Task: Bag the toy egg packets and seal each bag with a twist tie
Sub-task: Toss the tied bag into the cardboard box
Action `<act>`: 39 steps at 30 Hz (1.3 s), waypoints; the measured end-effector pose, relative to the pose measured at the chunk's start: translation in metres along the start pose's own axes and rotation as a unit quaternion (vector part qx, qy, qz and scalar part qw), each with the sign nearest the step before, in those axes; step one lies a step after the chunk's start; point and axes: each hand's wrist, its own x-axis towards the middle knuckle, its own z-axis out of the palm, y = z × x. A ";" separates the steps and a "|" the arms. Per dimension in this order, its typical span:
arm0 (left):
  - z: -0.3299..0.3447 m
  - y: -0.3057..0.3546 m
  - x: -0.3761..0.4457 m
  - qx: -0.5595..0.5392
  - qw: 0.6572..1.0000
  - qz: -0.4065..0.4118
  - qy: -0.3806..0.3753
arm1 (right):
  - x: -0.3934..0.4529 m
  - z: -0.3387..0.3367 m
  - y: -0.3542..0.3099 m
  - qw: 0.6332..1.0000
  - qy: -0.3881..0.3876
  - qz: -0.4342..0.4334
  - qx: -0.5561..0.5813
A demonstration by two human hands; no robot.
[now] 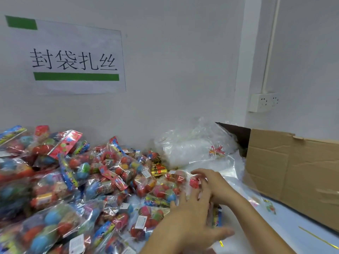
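A big heap of toy egg packets (pixel 77 184), clear wrappers with coloured eggs and printed headers, covers the left and middle of the table. My left hand (pixel 192 222) lies flat with straight fingers on packets at the heap's right edge. Just beyond it, my right hand (pixel 209 182) has its fingers spread over a packet with a red header (pixel 193 182), touching it. A clear bag (pixel 233 167) lies flat under and behind my hands. A gold twist tie (pixel 319 239) lies on the table at the right. A bundle of gold ties (pixel 158 170) sits behind the heap.
A stack of clear bags (pixel 185 149) leans against the wall behind the heap. An open cardboard box (pixel 293 171) stands at the right. A paper sign (pixel 77 59) and a wall socket (pixel 264 101) are on the white wall.
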 end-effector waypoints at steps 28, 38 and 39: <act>-0.134 -0.052 0.055 -0.300 0.877 -0.105 0.361 | 0.006 0.020 0.034 0.915 0.227 0.163 0.291; -0.076 -0.045 0.068 0.159 0.973 -0.005 0.166 | -0.001 0.004 0.030 0.980 0.058 0.090 0.167; -0.068 -0.043 0.071 0.138 0.985 0.006 0.101 | -0.002 0.002 0.029 0.986 0.037 0.075 0.145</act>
